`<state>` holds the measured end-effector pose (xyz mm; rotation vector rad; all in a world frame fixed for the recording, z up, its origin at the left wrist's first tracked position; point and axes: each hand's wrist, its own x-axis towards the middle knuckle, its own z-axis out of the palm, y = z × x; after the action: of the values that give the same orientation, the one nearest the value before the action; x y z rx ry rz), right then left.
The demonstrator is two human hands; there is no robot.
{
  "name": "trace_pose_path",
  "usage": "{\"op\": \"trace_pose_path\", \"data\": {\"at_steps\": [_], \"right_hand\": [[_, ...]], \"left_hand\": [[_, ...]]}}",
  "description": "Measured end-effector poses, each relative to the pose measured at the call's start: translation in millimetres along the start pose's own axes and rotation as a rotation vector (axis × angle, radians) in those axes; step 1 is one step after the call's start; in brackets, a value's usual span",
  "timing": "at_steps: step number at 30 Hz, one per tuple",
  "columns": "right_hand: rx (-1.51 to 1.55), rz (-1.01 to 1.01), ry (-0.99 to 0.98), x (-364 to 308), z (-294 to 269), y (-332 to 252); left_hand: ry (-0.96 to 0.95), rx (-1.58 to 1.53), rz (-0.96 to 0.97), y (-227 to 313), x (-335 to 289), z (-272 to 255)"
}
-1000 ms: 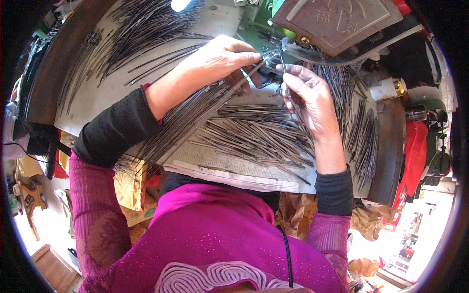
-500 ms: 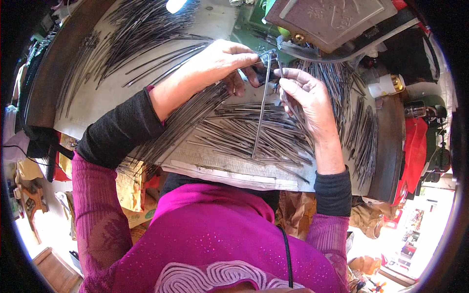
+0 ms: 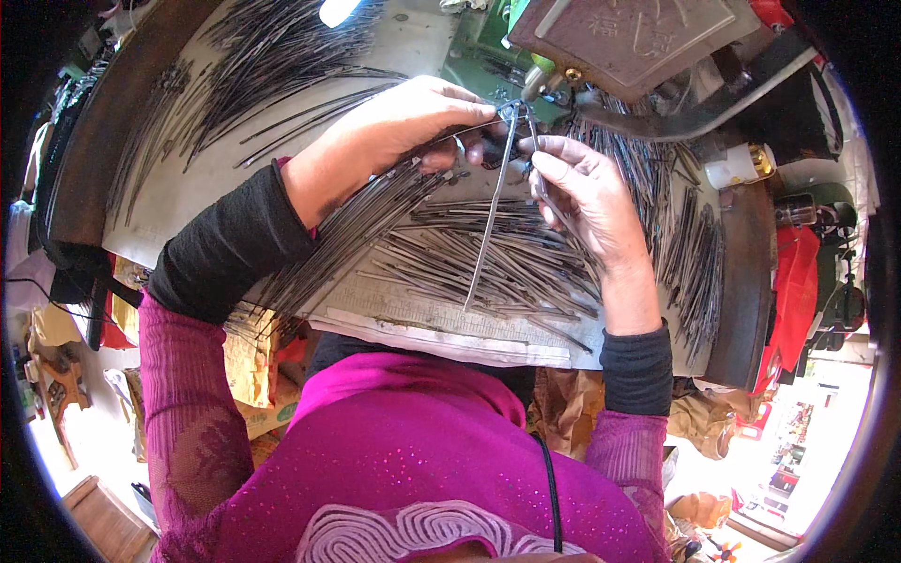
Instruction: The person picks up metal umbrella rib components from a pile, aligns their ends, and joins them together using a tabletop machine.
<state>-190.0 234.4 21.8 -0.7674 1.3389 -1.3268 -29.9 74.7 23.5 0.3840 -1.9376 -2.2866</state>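
Pinches a slim dark rod [image 3: 534, 131] between thumb and fingers of the right hand [image 3: 589, 188], closed firmly on it. Reaches in from the left with the left hand [image 3: 427, 117], fingers half curled beside the rod's far end; cannot tell whether gripping anything there. Has a pale grey rod [image 3: 489, 225] with its far end close by the same spot, too small to tell if joined, slanting nearward between both hands, above a pile of dark rods [image 3: 526, 263]. Keeps a long bundle [image 3: 361, 220] under the left forearm, with more rods [image 3: 690, 272] to the right and a thick heap [image 3: 282, 56] far left. Faces a machine with a brown metal plate [image 3: 629, 42] at the far side, and shows a white container [image 3: 730, 170] and red cloth [image 3: 788, 286] farther right.
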Motion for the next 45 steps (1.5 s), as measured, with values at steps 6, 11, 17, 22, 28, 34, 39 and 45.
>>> {"op": "trace_pose_path", "data": {"at_steps": [6, 11, 17, 22, 28, 34, 39, 45], "right_hand": [[-0.295, 0.117, -0.208, -7.5, 18.6, -6.4], [-0.363, 0.117, -0.187, -4.2, 13.5, -0.3], [-0.313, 0.108, -0.048, -0.1, -0.6, 1.1], [-0.152, 0.058, -0.038, 0.6, -4.6, -2.6], [0.051, 0.027, -0.091, 3.8, -14.6, -0.1], [0.229, -0.102, 0.007, 9.2, -20.5, 5.2], [0.231, -0.187, 0.107, 12.7, -27.1, 1.4], [0.200, -0.232, 0.144, 19.1, -29.5, 2.2]], "left_hand": [[0.082, 0.219, 0.105, -3.2, 1.4, 1.3], [-0.008, 0.510, -0.015, 1.9, 2.1, 12.5], [-0.068, 0.498, -0.044, -7.4, 3.8, 6.6], [-0.083, 0.301, -0.055, -6.6, 4.6, 1.0], [-0.052, 0.407, 0.023, -0.7, 3.5, 2.0], [0.043, 0.473, -0.007, 11.4, 2.4, 1.8], [0.136, 0.385, 0.144, 4.7, 11.6, -17.8], [0.158, 0.194, 0.119, -6.5, 20.8, -18.6]]}}
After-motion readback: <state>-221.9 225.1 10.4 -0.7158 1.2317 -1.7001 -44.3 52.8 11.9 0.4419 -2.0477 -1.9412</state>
